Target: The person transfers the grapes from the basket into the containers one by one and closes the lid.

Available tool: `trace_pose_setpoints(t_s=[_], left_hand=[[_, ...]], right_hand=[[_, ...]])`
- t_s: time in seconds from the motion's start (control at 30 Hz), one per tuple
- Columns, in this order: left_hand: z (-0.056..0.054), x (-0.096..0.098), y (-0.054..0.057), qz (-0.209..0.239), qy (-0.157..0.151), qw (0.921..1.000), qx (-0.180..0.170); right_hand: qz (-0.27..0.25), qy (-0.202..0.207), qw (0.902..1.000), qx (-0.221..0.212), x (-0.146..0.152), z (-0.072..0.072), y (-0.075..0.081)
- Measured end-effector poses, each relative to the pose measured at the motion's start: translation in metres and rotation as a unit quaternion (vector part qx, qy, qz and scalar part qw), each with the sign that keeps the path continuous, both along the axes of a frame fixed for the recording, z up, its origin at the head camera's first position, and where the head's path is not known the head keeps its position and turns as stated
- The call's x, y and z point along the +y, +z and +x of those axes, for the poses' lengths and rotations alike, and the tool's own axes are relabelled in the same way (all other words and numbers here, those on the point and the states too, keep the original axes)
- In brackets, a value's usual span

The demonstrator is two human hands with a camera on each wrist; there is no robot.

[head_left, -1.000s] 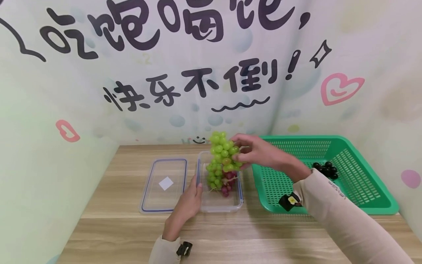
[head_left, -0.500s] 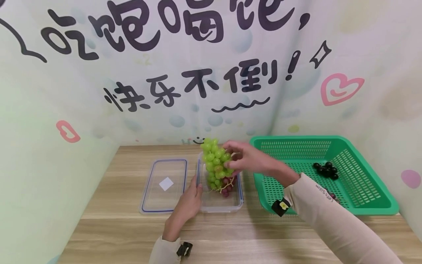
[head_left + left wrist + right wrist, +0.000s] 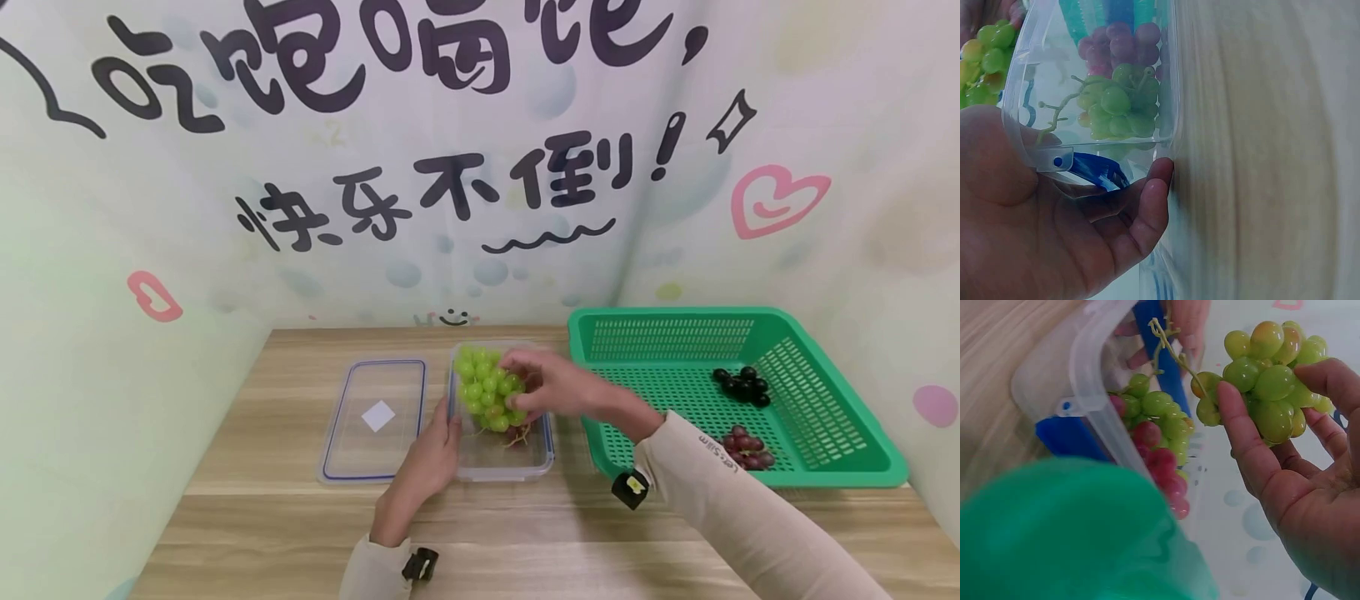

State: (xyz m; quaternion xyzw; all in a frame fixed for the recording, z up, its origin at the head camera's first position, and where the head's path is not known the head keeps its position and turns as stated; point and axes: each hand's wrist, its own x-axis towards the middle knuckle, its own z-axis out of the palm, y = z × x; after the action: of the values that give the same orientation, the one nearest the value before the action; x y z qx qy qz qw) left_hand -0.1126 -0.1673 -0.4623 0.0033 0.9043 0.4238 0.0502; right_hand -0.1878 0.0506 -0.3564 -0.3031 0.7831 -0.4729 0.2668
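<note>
A bunch of green grapes (image 3: 486,392) hangs over the clear plastic container (image 3: 506,473), its stem dangling in the right wrist view. My right hand (image 3: 551,385) holds this bunch between thumb and fingers (image 3: 1244,434). My left hand (image 3: 431,450) grips the container's left side, thumb at the rim and fingers curled along the wall near a blue clip (image 3: 1097,170). Through the wall, the left wrist view shows another green bunch (image 3: 1116,103) and red grapes (image 3: 1122,47) lying inside. From the head, the held bunch covers most of them.
A clear lid (image 3: 360,454) with a blue seal lies left of the container on the wooden table (image 3: 300,533). To the right, a green plastic basket (image 3: 832,392) contains black grapes (image 3: 741,387) and red grapes (image 3: 750,450). A printed wall (image 3: 337,283) stands behind.
My right hand has brought the green bunch down and to the left, lower over the container. Red grapes in the basket have come into view from behind the right sleeve. The left hand stays put.
</note>
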Motion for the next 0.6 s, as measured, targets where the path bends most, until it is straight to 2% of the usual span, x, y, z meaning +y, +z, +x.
trace_pose_setpoints(t_s=[0.3, 0.6], left_hand=[[0.001, -0.002, 0.002, 0.007, -0.011, 0.9999, 0.008], [0.001, -0.007, 0.003, 0.0, 0.0, 0.9997, 0.024]], right_hand=[[0.038, 0.002, 0.9992, -0.014, -0.001, 0.004, -0.009], [0.056, 0.018, 0.9983, -0.004, -0.001, 0.007, -0.016]])
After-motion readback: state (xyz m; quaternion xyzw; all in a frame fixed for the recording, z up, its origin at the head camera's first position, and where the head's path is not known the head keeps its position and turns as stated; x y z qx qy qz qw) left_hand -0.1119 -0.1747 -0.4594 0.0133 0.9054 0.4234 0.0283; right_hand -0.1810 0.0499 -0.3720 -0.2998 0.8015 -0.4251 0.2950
